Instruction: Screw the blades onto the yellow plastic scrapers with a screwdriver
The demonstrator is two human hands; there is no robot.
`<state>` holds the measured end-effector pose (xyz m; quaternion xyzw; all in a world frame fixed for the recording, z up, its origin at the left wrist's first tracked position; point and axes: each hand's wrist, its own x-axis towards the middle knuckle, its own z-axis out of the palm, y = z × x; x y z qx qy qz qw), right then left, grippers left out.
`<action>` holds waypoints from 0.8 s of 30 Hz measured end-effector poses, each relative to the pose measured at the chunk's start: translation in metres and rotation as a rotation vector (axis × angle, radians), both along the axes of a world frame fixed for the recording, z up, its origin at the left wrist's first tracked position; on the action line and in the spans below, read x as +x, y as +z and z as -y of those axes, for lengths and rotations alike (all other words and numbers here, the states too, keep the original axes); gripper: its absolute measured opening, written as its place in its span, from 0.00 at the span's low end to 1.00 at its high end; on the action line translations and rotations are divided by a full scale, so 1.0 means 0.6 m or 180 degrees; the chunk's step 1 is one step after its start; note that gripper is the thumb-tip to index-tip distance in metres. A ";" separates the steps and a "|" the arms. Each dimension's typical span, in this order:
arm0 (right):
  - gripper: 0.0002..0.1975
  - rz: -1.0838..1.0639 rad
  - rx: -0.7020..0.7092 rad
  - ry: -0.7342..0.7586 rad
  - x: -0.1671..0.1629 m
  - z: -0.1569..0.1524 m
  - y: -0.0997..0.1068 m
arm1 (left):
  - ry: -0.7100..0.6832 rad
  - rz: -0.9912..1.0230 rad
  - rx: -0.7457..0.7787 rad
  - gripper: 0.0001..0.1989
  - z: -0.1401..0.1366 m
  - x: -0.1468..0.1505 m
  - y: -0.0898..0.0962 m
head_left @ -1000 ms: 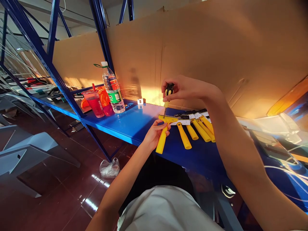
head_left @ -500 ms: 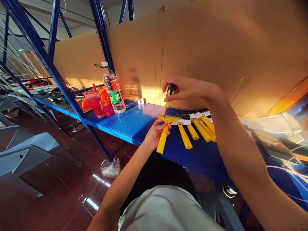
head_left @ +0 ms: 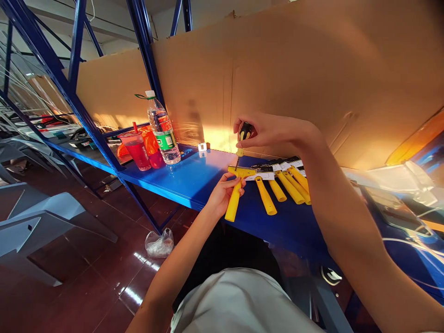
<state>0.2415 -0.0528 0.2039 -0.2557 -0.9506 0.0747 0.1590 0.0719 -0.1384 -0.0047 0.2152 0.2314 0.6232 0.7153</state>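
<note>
My left hand (head_left: 224, 194) is closed around a yellow scraper (head_left: 233, 203), just below its wide head, with the handle pointing down toward me. In my right hand (head_left: 255, 132) is a screwdriver (head_left: 246, 134) with a black and pale yellow handle, held nearly upright in the fingers. Its tip meets the left part of the scraper's head; whether a screw sits there is too small to tell. Right of my left hand, several more yellow scrapers (head_left: 266, 196) lie side by side on the blue table (head_left: 194, 185), with black and white cards (head_left: 267, 175) at their heads.
A water bottle (head_left: 164, 132) and a red cup with a straw (head_left: 137, 150) stand at the left. A small white object (head_left: 202, 147) lies near the cardboard panel (head_left: 294, 83) behind the table. Blue posts (head_left: 144, 55) rise at the left. On the floor rests a plastic bag (head_left: 159, 243).
Almost nothing differs. The screwdriver stays on the scraper's head, both hands keep their hold, and the whole view has shifted very slightly.
</note>
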 end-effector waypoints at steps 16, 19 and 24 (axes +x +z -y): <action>0.13 -0.0019 -0.0066 0.0065 -0.008 0.019 0.007 | -0.0006 0.0014 0.0010 0.21 0.001 0.001 0.001; 0.13 0.0112 -0.0117 0.0170 -0.001 0.019 0.008 | -0.0011 0.0038 -0.0038 0.22 0.000 0.000 0.001; 0.15 -0.0023 -0.0282 0.0245 0.001 0.023 0.013 | -0.0027 0.0027 0.0023 0.21 0.000 0.000 -0.001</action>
